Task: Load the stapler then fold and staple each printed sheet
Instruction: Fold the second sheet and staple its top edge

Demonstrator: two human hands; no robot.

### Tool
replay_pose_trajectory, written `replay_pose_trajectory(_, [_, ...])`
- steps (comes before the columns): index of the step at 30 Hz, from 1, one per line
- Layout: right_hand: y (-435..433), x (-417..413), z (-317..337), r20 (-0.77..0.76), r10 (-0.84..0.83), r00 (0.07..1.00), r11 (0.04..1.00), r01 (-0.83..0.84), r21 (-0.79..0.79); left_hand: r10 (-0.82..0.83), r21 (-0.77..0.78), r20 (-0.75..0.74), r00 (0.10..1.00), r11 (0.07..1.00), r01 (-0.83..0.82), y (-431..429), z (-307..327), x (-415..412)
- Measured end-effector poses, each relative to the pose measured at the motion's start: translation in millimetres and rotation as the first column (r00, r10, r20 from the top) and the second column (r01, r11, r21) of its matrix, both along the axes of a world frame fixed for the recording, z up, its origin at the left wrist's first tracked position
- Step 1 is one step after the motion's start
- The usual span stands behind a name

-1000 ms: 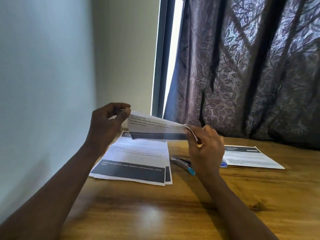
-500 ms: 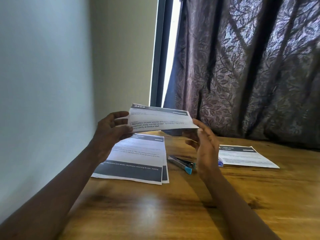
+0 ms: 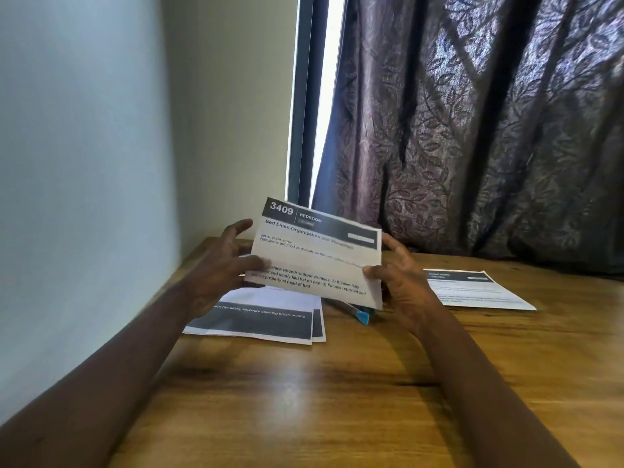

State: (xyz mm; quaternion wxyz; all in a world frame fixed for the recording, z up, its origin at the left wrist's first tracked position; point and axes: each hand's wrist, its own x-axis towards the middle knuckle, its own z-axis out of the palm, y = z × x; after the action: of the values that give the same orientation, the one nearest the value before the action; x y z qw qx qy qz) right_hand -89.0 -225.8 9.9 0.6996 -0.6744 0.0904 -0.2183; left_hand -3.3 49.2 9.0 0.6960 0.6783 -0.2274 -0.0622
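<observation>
Along the left runs a pale wall (image 3: 77,163), and the wooden counter (image 3: 337,400) meets it. Near that wall a stack (image 3: 266,319) of printed sheets lies flat on the counter, dark bands toward the near edge. The left hand (image 3: 216,268) is raised above the stack, palm turned inward, its thumb pressed on the face of a folded sheet (image 3: 317,255) while the other fingers spread behind the sheet's left edge. The sheet is held in the air, tilted up, header "3409 BEDROOM" on top. Below its lower right corner the stapler (image 3: 361,314) rests on the counter, only its blue tip showing. The right hand (image 3: 401,282) pinches the sheet's right edge, thumb in front, fingers behind. Farther right one more sheet (image 3: 472,290) lies flat, well apart from the stack. A patterned curtain (image 3: 489,130) hangs behind.
</observation>
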Motion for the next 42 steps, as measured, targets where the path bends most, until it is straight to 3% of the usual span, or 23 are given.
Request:
replay_pose_trajectory(4, [0.2,-2.5,-2.9,-0.016,0.007,1.000,0.963,-0.011,-0.271,0.092,-0.071,0.094,0.991,0.994,-0.085,-7.5,-2.3,-1.5])
replay_pose_trajectory(10, [0.7,-0.3,-6.5,0.081,-0.084,0.993,0.980,0.097,-0.175,-0.043,0.050,0.097,0.994,0.998,0.038,-9.7,-5.0,-7.1])
replay_pose_trajectory(13, [-2.9,-5.8,-4.0,0.074,-0.037,0.997,0.986,0.049,-0.158,-0.079,0.169,0.085,0.993,0.984,0.064,-10.0,-8.7,-7.0])
replay_pose_trajectory(16, [-4.6,-13.4,-1.3,0.023,-0.013,1.000,0.970,0.019,-0.242,-0.069,0.193,0.095,0.993,0.980,0.050,-13.8,-10.3,-9.0])
replay_pose_trajectory(21, [-3.4,-29.3,-13.9,-0.016,-0.082,0.997,0.927,0.070,-0.368,-0.077,0.326,0.291,0.954,0.945,-0.023,-17.0,-13.4,-8.2])
replay_pose_trajectory(26, [-7.5,-50.3,-38.5,0.028,-0.163,0.986,0.671,0.131,-0.730,-0.159,0.580,0.474,0.866,0.796,-0.171,-23.3,-20.2,-0.9])
replay_pose_trajectory(35, [-6.2,-64.6,-45.1,-0.060,-0.233,0.971,0.348,0.025,-0.937,-0.225,0.724,0.529,0.818,0.623,-0.296,-25.8,-22.0,-17.1])
replay_pose_trajectory(39, [-0.3,-66.9,-41.9,-0.048,-0.225,0.973,0.292,0.020,-0.956,-0.183,0.734,0.610,0.771,0.497,-0.462,-33.6,-16.9,-38.0])
replay_pose_trajectory(42, [4.8,-68.4,-41.8,-0.055,-0.229,0.972,0.270,0.009,-0.963,-0.142,0.629,0.685,0.715,0.610,-0.482,-55.5,-13.7,-71.3])
